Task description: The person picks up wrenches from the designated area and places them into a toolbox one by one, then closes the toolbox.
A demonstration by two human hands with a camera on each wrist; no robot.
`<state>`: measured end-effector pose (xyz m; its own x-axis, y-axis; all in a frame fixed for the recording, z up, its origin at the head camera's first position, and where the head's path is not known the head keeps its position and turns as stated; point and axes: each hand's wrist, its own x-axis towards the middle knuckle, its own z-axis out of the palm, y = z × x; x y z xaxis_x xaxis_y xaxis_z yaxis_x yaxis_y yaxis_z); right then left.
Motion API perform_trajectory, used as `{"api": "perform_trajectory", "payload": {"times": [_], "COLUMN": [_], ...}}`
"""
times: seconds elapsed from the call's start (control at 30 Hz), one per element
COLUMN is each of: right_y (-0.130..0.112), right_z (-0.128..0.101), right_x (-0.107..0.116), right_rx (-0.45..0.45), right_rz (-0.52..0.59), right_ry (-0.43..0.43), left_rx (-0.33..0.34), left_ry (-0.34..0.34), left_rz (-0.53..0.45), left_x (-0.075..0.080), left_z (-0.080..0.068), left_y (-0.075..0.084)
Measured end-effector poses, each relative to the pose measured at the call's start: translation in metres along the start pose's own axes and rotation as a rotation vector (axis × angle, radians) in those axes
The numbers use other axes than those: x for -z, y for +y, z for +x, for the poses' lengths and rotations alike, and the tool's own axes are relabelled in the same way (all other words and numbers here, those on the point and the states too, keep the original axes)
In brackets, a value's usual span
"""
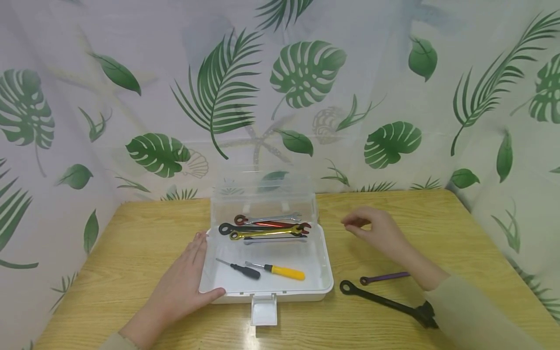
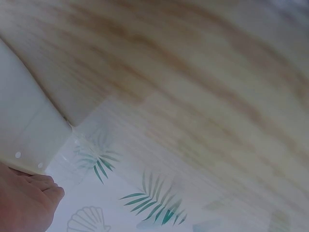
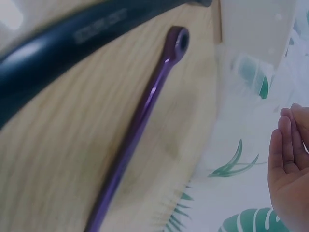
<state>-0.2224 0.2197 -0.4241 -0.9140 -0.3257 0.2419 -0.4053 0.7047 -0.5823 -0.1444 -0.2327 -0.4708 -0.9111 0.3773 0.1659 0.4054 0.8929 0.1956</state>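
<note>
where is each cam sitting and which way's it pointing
Head: worn on the head, looking forward and down at the open box, both hands and sleeves.
Left wrist: low beside the box, facing the table; left hand at the corner.
Right wrist: above the purple wrench and black wrench; right hand's fingers at the edge.
Shared: head and right wrist both show the wrenches.

White toolbox (image 1: 321, 272) with clear lid (image 1: 262, 194); yellow-handled screwdriver (image 1: 280, 271) at 6 o'clock inside. Purple wrench (image 1: 385, 278), black wrench (image 1: 385, 301). Green leaf-print curtain (image 1: 306, 73). Light woodgrain table (image 1: 131, 243).
</note>
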Motion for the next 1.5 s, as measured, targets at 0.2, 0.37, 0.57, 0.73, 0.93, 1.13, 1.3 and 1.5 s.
{"api": "perform_trajectory", "payload": {"times": [0.2,0.37,0.57,0.73,0.93,1.13,1.3,1.5], "right_y": [0.012,0.019,0.029,0.036,0.045,0.052,0.054,0.059], "right_z": [-0.010,-0.021,-0.030,-0.036,-0.045,-0.052,-0.057,-0.061], "right_x": [0.003,0.005,0.004,0.004,0.004,0.004,0.005,0.004], "right_rx": [-0.003,-0.017,-0.042,-0.062,-0.052,-0.090,-0.116,-0.129], "right_rz": [-0.011,-0.018,-0.018,-0.022,-0.019,-0.022,-0.020,-0.021], "right_ry": [0.012,0.020,0.013,0.013,0.011,0.000,-0.025,-0.037], "left_rx": [0.016,0.012,0.010,0.009,-0.001,-0.016,-0.006,0.003], "left_ry": [-0.014,-0.007,-0.003,-0.002,0.009,0.022,0.012,-0.003], "left_rz": [-0.007,-0.002,-0.002,-0.006,-0.004,0.004,-0.002,-0.002], "left_x": [-0.001,-0.002,0.000,0.000,-0.002,-0.002,-0.003,-0.003], "left_z": [0.000,0.000,0.000,0.000,0.000,0.000,0.001,0.001], "left_y": [0.000,0.000,0.000,0.000,-0.001,-0.002,-0.001,-0.002]}}
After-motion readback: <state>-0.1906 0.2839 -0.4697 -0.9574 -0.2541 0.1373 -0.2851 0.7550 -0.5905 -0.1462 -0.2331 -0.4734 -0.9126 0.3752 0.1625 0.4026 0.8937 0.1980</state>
